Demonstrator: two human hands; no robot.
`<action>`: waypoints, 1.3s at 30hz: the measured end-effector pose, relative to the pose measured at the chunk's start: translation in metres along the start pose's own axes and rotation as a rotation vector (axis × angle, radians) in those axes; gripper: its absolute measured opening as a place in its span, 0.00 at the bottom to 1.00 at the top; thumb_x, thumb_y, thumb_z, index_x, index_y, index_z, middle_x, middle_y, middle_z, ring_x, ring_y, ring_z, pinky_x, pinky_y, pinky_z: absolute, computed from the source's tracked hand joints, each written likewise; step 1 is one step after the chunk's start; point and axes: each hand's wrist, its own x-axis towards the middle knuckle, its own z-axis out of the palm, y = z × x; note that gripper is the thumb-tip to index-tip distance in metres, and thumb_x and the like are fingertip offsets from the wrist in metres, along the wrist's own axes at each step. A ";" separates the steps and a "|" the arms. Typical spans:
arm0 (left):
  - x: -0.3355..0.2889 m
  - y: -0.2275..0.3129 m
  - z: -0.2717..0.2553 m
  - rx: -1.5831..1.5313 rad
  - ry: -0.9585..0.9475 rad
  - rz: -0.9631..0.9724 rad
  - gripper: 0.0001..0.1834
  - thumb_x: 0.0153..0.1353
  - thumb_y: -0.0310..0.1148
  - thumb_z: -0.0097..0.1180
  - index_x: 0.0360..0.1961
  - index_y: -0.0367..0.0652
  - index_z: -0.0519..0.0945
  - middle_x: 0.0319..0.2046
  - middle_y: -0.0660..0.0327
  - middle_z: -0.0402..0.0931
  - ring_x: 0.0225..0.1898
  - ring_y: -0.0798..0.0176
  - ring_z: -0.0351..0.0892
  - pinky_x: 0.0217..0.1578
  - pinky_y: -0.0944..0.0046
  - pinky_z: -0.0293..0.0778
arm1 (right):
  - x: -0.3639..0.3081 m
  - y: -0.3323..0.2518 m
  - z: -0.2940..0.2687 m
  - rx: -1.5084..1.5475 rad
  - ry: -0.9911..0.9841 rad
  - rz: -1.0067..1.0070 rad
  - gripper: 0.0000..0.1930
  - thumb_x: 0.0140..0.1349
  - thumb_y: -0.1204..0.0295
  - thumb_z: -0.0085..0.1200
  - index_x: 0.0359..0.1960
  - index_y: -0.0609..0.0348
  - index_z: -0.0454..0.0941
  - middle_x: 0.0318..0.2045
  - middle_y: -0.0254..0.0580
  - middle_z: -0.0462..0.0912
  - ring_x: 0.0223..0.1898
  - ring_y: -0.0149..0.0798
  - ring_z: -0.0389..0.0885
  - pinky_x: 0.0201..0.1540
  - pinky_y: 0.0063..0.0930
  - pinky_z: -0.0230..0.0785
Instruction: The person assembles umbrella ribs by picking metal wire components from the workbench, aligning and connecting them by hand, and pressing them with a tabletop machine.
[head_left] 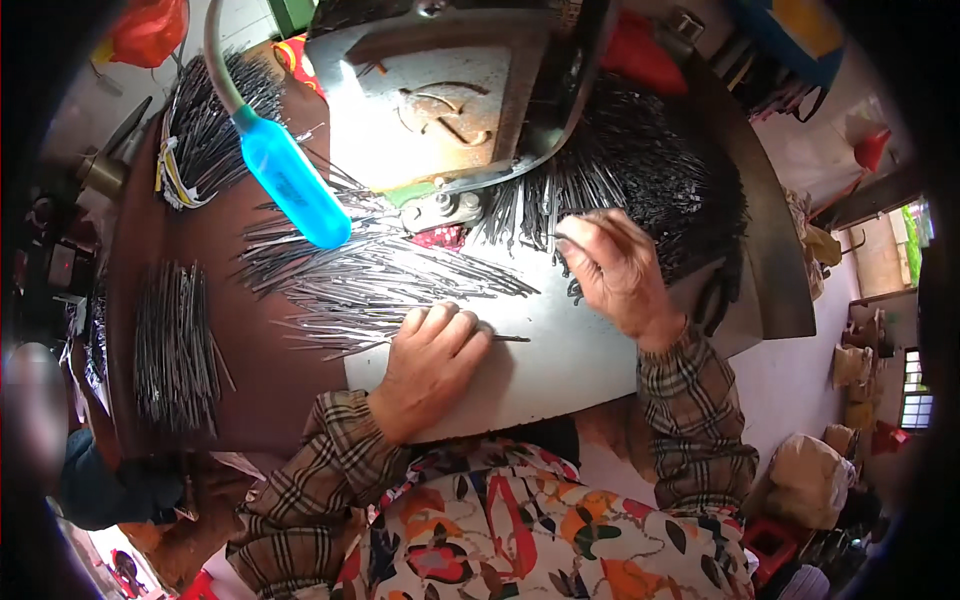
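Note:
My left hand (432, 368) is closed, knuckles up, low on the pale worktop. A thin dark strip (512, 338) sticks out past its right side, and the loose pile of strips (390, 285) lies just beyond its fingers. Raised a little to the right, my right hand (618, 272) has thumb and forefinger pinched together, close to a big bundle of black strips (650, 180). What sits in that pinch is too small to make out. Between the piles stands a machine's metal head (440, 208), with a scrap of red cloth (440, 237) under it.
A clear guard plate (440, 100) covers the machine at the back. In front of it hangs a bright blue lamp (295, 185) on a bendy neck. More strips lie in bundles at left (178, 345) and back left (215, 125). Wrapped packages (808, 480) stand on the floor at right.

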 end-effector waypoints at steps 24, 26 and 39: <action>0.025 -0.015 -0.012 -1.133 0.283 -0.927 0.11 0.62 0.21 0.58 0.45 0.31 0.81 0.28 0.68 0.79 0.24 0.79 0.71 0.25 0.77 0.68 | 0.014 -0.063 0.051 0.266 0.042 0.396 0.07 0.61 0.77 0.55 0.39 0.64 0.80 0.35 0.52 0.83 0.36 0.54 0.82 0.39 0.38 0.75; 0.020 -0.019 -0.010 -1.152 0.350 -0.981 0.10 0.62 0.22 0.59 0.45 0.32 0.81 0.27 0.69 0.76 0.21 0.81 0.66 0.21 0.78 0.62 | 0.017 -0.063 0.059 0.323 0.054 0.426 0.08 0.60 0.78 0.54 0.40 0.64 0.80 0.36 0.52 0.83 0.38 0.53 0.82 0.40 0.37 0.75; 0.020 -0.020 -0.017 -1.114 0.429 -0.962 0.10 0.62 0.22 0.58 0.43 0.29 0.82 0.25 0.66 0.78 0.23 0.78 0.71 0.25 0.76 0.69 | 0.020 -0.058 0.072 0.510 0.001 0.637 0.08 0.65 0.77 0.55 0.41 0.68 0.81 0.28 0.38 0.82 0.26 0.18 0.71 0.27 0.19 0.67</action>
